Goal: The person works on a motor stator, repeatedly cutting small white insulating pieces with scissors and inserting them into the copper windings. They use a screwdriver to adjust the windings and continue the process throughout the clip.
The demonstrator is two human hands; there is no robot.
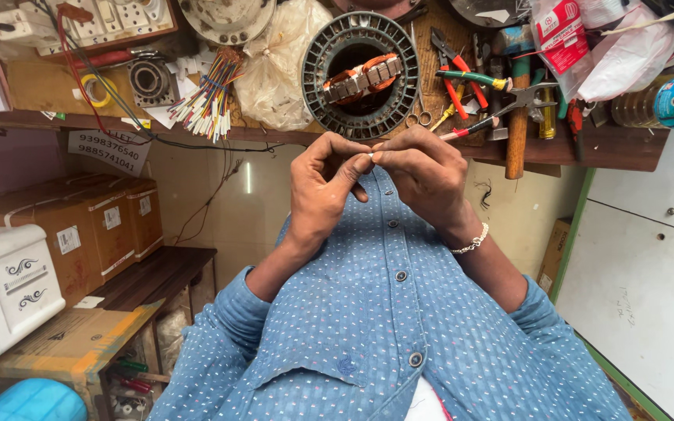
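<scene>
Hands: left (323, 189) and right (423, 175) pinching tiny white piece (371, 156); stator (361, 76) on workbench (33, 90).

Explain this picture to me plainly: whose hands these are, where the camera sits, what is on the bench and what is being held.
There is no machine here, just a person working bare-handed. The single camera sits on that person's head and looks down, so you see their own blue dotted shirt at the bottom and the wooden workbench beyond the hands. The left hand and the right hand, which wears a bead bracelet, meet fingertip to fingertip, pinching something tiny and pale; it is too small to identify. Just behind them on the bench lies a round motor stator with copper windings. To its right are pliers with red and green handles and a wooden-handled hammer; to its left, a bundle of coloured wires.
</scene>
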